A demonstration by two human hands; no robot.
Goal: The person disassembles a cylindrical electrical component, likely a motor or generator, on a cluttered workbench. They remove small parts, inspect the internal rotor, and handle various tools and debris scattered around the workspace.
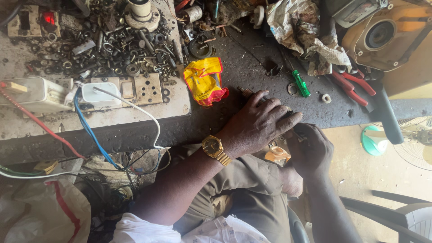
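Two bare hands meet at the centre of the frame, at the front edge of a grimy dark workbench (252, 67). The left hand (256, 123), with a gold wristwatch (213, 147) on its wrist, lies palm-down with fingers spread over a small dark part (288, 118) at the bench edge, pressing on it; the right hand (310, 150), just below and to the right, is curled tightly around the underside of that same part, most of which is hidden by the fingers. Just above the left hand, touching the bench top, lies a crumpled yellow packet (204, 81) with red edging and dark print, roughly rectangular and folded on itself. To the right of it, in the upper middle of the frame, rests a green-handled screwdriver (300, 83), and further right red-handled pliers (353, 85). A pale slab in the upper left carries a heap of loose nuts and washers (112, 45) and a beige socket plate (141, 88), with a white plug (99, 93) and white cable beside it. Crumpled newspaper (303, 27) sits at the upper right, next to an orange metal housing (387, 36).
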